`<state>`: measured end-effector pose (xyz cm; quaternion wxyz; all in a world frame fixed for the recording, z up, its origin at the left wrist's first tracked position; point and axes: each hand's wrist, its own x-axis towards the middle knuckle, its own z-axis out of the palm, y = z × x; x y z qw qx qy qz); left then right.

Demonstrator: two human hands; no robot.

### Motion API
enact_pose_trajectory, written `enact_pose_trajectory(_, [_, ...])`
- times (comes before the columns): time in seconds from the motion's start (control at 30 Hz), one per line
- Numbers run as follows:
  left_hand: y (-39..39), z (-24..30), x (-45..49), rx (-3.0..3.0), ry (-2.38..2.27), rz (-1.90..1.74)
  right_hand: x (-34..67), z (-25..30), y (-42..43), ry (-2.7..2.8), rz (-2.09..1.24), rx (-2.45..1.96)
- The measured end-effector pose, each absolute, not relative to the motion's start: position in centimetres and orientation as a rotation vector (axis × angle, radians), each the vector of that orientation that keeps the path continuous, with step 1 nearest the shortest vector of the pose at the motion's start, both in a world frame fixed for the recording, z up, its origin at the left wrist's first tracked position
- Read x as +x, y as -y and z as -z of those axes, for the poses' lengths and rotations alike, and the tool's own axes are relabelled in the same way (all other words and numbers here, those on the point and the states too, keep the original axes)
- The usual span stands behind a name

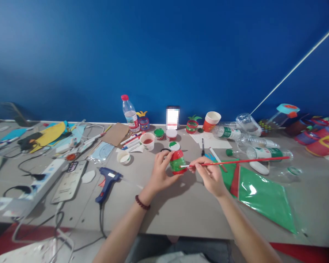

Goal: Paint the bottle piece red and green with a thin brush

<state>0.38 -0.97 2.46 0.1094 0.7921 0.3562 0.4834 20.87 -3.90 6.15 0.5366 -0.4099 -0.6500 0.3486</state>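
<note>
My left hand [161, 170] grips a small cup-like piece [177, 162] painted in red and green bands, possibly a cut bottle end. In my right hand [210, 176] is a long red-handled paintbrush [244, 161], held like a pen. Its pale tip rests at the green band of the painted piece. Just behind lies a white lid [174, 145] with green paint on it. An open jar of green paint [159, 133] and a red-labelled paint jar [171, 135] stand farther back. A paper cup [147, 141] holds reddish liquid.
A blue glue gun [108, 182] and power strips [44, 186] with cables lie left. Green sheets in plastic [265, 197] and several plastic bottles [268, 153] lie right. Against the wall stand a phone [172, 117], a red-capped bottle [130, 115] and stacked paper cups [211, 121].
</note>
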Motion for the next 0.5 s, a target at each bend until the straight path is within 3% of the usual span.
enact_pose_trajectory(0.5, [1.0, -2.4, 0.3, 2.339, -1.031, -1.436, 22.0, -5.9, 3.1, 1.601, -0.662, -1.039])
